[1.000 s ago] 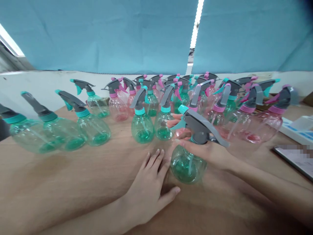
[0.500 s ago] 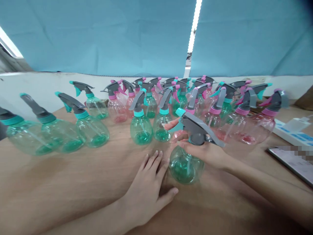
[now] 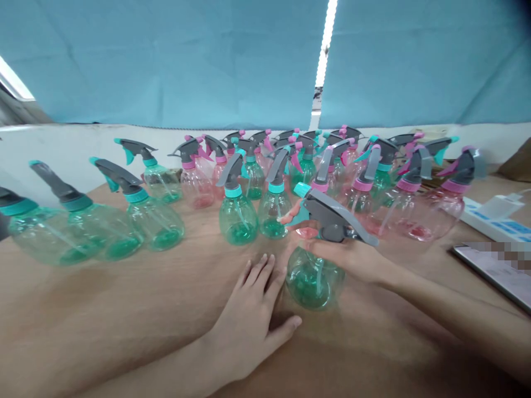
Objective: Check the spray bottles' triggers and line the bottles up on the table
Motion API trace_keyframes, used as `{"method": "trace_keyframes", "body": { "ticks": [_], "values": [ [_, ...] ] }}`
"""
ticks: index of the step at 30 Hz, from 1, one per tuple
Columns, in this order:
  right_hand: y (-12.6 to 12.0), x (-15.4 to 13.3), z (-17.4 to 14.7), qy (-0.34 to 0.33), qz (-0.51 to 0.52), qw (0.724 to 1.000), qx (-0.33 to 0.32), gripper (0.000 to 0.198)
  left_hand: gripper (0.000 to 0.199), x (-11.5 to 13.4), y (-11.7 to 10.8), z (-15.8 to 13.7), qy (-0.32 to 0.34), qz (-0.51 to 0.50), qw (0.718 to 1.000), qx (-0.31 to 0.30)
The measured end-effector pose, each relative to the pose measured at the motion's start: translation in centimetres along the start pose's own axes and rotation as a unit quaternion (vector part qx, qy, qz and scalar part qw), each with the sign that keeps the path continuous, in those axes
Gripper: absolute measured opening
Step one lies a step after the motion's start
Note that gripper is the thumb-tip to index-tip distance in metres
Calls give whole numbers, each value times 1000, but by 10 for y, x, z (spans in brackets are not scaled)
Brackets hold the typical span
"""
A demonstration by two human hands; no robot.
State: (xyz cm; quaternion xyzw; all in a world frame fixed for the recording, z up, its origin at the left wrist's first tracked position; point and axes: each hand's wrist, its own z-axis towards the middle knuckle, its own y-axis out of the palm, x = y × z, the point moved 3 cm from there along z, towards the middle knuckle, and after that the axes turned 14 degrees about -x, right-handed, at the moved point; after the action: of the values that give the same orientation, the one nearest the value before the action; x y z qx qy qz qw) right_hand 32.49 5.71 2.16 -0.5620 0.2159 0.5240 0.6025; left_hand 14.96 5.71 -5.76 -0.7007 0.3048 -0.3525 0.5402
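A green spray bottle (image 3: 315, 279) with a grey head and turquoise nozzle stands in front of me. My right hand (image 3: 338, 251) is wrapped round its neck under the grey head, with a finger at the turquoise trigger (image 3: 304, 211). Flat on the table, just left of that bottle, lies my left hand (image 3: 251, 315), fingers stretched out and thumb apart, holding nothing. Behind it are two more green spray bottles, one on the left (image 3: 238, 218) and another close beside it (image 3: 274, 213).
Several green spray bottles (image 3: 155, 224) stand at the left. A dense group of pink bottles (image 3: 435, 215) and green ones fills the back and right. A phone (image 3: 495, 276) and a white power strip (image 3: 493, 221) lie at the right. A blue cloth (image 3: 186, 66) hangs behind the wooden table (image 3: 103, 320).
The view has shifted slightly, moving the scene a little to the left. My right hand's fingers have shifted slightly at the bottle's neck. My left hand stays flat in place.
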Motion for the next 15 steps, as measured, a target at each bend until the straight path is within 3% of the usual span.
{"method": "trace_keyframes", "body": {
  "ticks": [6,10,15],
  "values": [
    [0,-1,0,13,7,1000,17,28,64,0,-1,0,1,4,1000,1],
    [-1,-4,-2,1,36,998,43,8,65,1,-2,0,6,-1,1000,-1],
    [-2,-5,-6,9,37,998,55,11,65,2,-2,1,10,2,1000,2]
  ]
}}
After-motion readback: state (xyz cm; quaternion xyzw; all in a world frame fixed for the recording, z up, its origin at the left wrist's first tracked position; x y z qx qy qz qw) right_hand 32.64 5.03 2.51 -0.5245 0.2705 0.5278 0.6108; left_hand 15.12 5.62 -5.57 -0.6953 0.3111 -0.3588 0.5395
